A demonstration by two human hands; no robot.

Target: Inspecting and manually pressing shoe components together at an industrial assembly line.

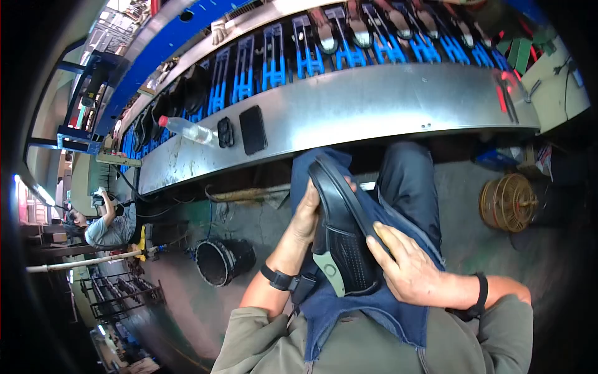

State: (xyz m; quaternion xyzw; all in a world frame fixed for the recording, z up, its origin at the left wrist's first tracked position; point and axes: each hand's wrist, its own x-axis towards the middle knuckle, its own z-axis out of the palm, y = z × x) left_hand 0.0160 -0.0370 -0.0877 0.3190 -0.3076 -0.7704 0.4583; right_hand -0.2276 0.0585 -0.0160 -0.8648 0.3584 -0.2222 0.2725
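Observation:
A black leather shoe [339, 215] is held over my lap, tilted on its side, its dark sole facing right. My left hand [305, 212] is closed around the far end of the shoe; part of its fingers is hidden behind it. On the right, my right hand [405, 265] grips the sole edge near the middle, the fingers bent against it and the thumb out of clear sight. A pale green patch [330, 274] with a round mark shows on the near left part of the shoe. Under it lies a blue apron [367, 318] across my lap.
A metal bench [374, 100] runs across in front, bearing a clear bottle with a red cap [190, 131], a black phone [252, 129] and red-handled pliers [503, 96]. Behind it stand blue racks [274, 59] with several shoes. A black bucket [224, 262] and a person [112, 224] are left; a wire reel [507, 202] stands right.

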